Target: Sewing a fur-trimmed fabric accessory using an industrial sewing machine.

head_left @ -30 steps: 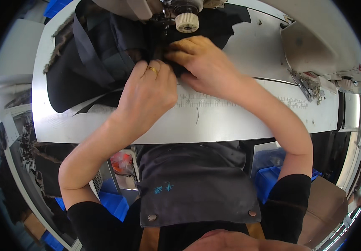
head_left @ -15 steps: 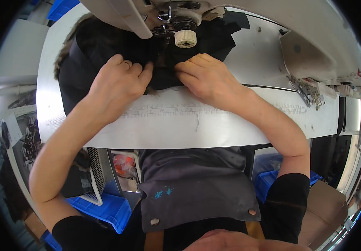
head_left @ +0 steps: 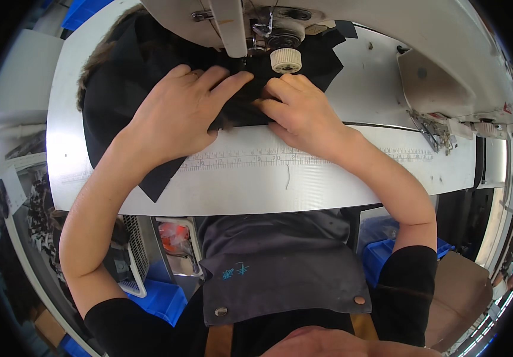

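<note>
Black fabric (head_left: 114, 119) covers the table (head_left: 351, 184) at left, one corner near its front edge; the left hand (head_left: 179, 116) lies spread on it. The right hand (head_left: 301, 110) curls against the fabric — grip unclear. Bare table extends rightward. Half a second ago — that corner didn't show.

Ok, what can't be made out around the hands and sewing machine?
Head view, black fabric under the left hand: hidden by that hand.
Head view, right hand: fingertips partly hidden by its own curled fingers; grip unclear.
Head view, any stitching: too small, dark on dark.
Head view, sewing machine: top cut off by the upper edge.
</note>
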### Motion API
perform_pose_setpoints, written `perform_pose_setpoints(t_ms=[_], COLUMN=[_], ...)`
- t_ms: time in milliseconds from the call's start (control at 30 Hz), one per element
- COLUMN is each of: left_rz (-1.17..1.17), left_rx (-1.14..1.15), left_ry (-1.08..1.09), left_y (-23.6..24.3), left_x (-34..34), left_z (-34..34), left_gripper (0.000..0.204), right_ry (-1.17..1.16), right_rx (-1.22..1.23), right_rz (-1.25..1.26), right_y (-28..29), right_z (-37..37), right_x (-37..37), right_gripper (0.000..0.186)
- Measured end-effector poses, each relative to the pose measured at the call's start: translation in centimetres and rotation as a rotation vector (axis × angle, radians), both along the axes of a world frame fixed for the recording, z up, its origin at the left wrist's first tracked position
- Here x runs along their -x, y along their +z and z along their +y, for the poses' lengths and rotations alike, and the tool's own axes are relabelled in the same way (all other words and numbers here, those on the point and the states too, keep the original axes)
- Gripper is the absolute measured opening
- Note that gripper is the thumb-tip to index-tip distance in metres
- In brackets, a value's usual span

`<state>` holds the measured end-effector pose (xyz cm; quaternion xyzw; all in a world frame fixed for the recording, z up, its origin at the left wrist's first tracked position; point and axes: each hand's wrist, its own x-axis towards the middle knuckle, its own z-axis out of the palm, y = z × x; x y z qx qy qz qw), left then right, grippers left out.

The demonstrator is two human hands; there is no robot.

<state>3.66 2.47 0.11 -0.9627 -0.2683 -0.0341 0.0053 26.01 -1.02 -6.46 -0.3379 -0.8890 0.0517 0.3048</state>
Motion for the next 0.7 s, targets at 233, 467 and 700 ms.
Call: perform_pose_setpoints(t_ms=[233, 467, 700], left_rz=[0.011, 0.068, -0.213], left_rx=[-0.075, -0.073, -0.12], left_ry=[0.025, 0.036, 0.038], left_y=[-1.5, -1.2, -2.3], left_x=[0.3, -0.1, -0.1], left_z=[-0.7, -0.7, -0.6], left_gripper=[0.055, 0.049, 0.043], right_ry=[-0.053, -0.204, -0.058], right_rx=[0.104, 0.108, 0.039], right_rz=[0.025, -0.23, -0.207], right_y=[0.6, 1.6, 0.8], right_z=[-0.1, 1.4, 2.3], right_x=[-0.1, 2.8, 1.6], right_gripper=[0.059, 0.079, 0.058])
